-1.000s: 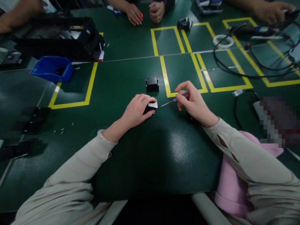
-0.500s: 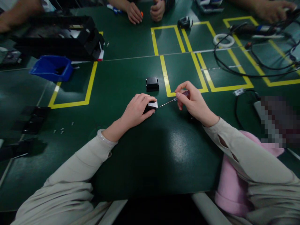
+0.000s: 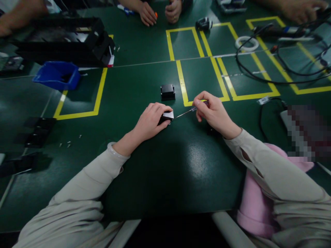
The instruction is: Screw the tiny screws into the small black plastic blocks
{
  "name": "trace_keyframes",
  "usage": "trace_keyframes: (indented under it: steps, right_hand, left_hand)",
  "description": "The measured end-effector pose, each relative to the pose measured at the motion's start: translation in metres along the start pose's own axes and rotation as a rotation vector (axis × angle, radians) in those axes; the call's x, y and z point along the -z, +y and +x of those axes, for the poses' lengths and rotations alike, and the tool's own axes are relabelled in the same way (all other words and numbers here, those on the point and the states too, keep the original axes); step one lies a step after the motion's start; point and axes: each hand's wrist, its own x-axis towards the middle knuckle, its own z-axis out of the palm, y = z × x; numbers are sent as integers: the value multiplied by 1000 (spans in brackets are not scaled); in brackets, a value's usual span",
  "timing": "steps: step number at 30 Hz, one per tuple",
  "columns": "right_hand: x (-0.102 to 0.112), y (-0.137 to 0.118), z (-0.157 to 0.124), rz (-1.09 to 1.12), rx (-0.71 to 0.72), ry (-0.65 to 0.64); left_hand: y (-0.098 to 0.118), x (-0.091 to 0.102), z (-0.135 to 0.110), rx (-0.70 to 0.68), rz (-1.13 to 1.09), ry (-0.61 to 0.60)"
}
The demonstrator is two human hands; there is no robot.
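My left hand (image 3: 152, 119) is closed around a small black box with a pale top face (image 3: 168, 115), steadying it on the green table; my fingers cover much of it. In my right hand (image 3: 210, 110) is a screwdriver (image 3: 188, 111) with a translucent dark handle. Its thin metal shaft points left, and the tip meets the box's right edge near a small screw. Just beyond stands a similar black box (image 3: 168, 92) with metal screws at its sides. A dark part (image 3: 211, 130) shows partly beneath my right wrist.
Several loose screws (image 3: 68, 144) lie to the left, near black parts (image 3: 40, 132). A blue bin (image 3: 58, 75) stands before a black rack (image 3: 67, 41). A white ring (image 3: 247, 44) and black cables are at right. Co-workers' hands (image 3: 160, 13) rest across the table.
My right hand and the screwdriver handle have shifted very slightly, with the tip still at the box. My left hand keeps its hold.
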Motion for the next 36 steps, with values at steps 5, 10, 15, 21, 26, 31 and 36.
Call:
trace_keyframes:
  steps: [5, 10, 15, 21, 26, 31, 36]
  right_hand:
    - [0, 0, 0, 25, 10, -2]
    - [0, 0, -1, 1, 15, -4]
    - [0, -1, -1, 20, 30, 2]
    - [0, -2, -1, -1, 17, -16]
    - [0, -2, -2, 8, 22, -3]
    - [-1, -4, -1, -5, -9, 3]
    - [-1, -4, -1, -8, -16, -2]
  left_hand:
    - [0, 0, 0, 4, -11, -5]
    - [0, 0, 0, 11, -27, -8]
    - [0, 0, 0, 11, -20, -2]
    - [0, 0, -1, 9, -22, 8]
    - [0, 0, 0, 16, -19, -1]
    - [0, 0, 0, 16, -33, -1]
    - [-1, 1, 0, 26, -49, -3]
